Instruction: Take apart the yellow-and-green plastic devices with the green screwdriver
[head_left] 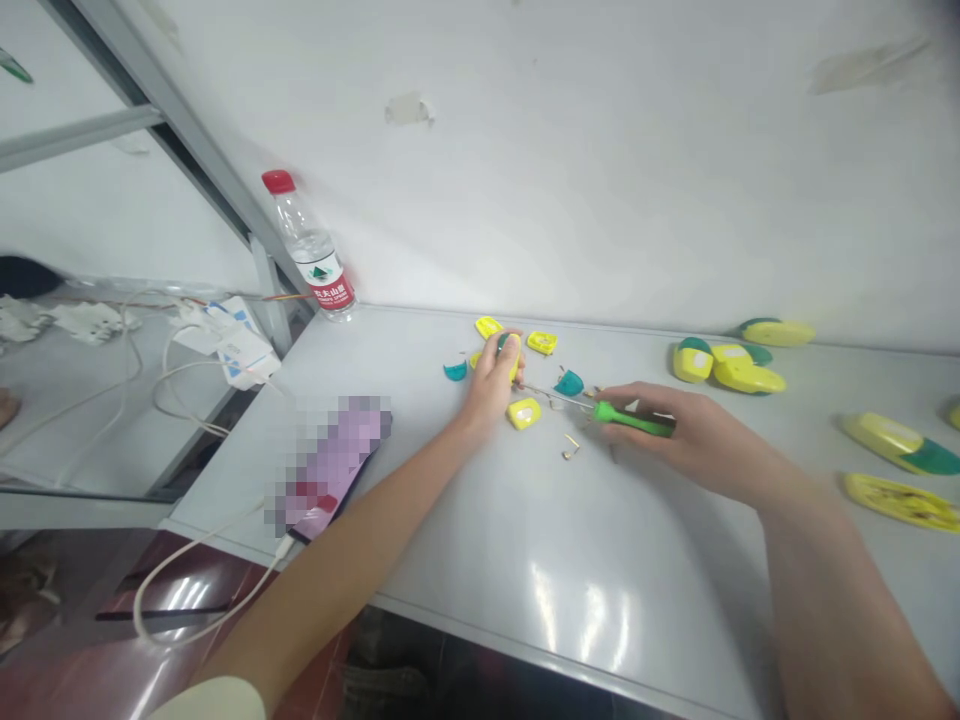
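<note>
My left hand (493,378) is closed around a small yellow-and-green plastic casing (514,358), mostly hidden by the fingers. In my right hand (671,425) is a screwdriver (630,417) with a green handle, its thin metal shaft pointing left. The tip reaches close to the casing; whether it touches cannot be made out. Around the hands lie yellow shell pieces (524,413), another yellow shell (542,343), a teal cap piece (569,383) and a second teal piece (455,371). Tiny metal parts (571,447) are scattered just below the shaft.
More yellow-and-green casings (742,370) sit at the right by the wall, with an opened yellow half (904,502) nearer. A water bottle (322,260) stands at the back left. A phone (341,465) with a white cable (150,590) lies at the table's left edge.
</note>
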